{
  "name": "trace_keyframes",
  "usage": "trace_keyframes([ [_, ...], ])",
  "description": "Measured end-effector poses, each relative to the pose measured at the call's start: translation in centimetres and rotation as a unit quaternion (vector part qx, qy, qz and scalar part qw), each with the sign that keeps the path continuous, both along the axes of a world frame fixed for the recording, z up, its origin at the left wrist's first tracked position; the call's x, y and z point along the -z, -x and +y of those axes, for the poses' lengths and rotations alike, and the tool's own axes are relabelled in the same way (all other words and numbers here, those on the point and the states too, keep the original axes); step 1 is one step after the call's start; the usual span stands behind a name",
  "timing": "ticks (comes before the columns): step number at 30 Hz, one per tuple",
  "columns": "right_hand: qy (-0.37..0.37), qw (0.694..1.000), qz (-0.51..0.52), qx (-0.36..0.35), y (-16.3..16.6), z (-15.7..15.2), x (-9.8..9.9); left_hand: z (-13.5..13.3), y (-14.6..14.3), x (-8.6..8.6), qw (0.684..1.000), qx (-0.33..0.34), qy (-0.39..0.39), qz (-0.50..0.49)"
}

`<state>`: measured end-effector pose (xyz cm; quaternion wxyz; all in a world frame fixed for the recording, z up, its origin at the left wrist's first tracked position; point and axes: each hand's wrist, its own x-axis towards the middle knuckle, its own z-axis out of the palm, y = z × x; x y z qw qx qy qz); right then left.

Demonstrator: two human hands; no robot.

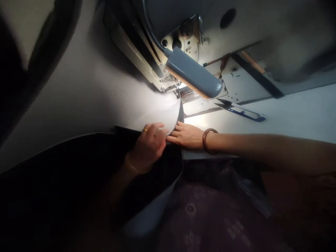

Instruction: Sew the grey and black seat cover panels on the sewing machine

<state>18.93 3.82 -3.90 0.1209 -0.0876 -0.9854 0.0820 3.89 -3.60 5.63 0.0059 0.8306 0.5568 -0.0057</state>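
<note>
A large piece of fabric (141, 108), white mesh on one face and black on the other, runs under the presser foot (177, 93) of a sewing machine (194, 42). My left hand (149, 145), wearing a ring and a bangle, has its fingers bent around a fold of the fabric close to its curved edge. Just right of it, my right hand (189, 136), with a brown bangle, lies flat with fingers stretched out on the dark strip at that edge. The fingertips of both hands nearly meet. My left thumb is hidden.
A grey lamp (194, 73) hangs over the needle area and lights it. Blue thread snips (241, 111) lie on the white table (296, 119) right of the needle. Black fabric (65, 182) drapes over the front edge toward my lap.
</note>
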Motion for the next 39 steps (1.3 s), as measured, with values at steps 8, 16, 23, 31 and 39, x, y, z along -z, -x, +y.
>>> trace_keyframes([
  [8, 0.015, 1.0, 0.002, 0.026, 0.8, -0.7, -0.5, 2.8, -0.1, -0.6, 0.973, -0.027, 0.086, 0.211],
  [16, 0.028, 0.998, -0.027, 0.045, 1.4, -0.7, -0.1, 4.7, -3.5, -1.8, 0.969, 0.001, 0.104, 0.224],
  [23, -0.049, 0.994, 0.016, 0.097, 0.1, -1.9, 0.2, 3.2, -2.3, 2.3, 0.975, -0.049, 0.079, 0.204],
  [31, -0.074, 0.991, -0.031, 0.104, 0.0, -1.6, 0.0, 5.1, -1.9, 3.3, 0.991, -0.051, 0.112, 0.05],
  [39, -0.058, 0.992, -0.069, 0.084, -0.2, -1.1, -0.2, 6.0, -0.4, 4.4, 0.981, -0.006, 0.136, -0.142],
])
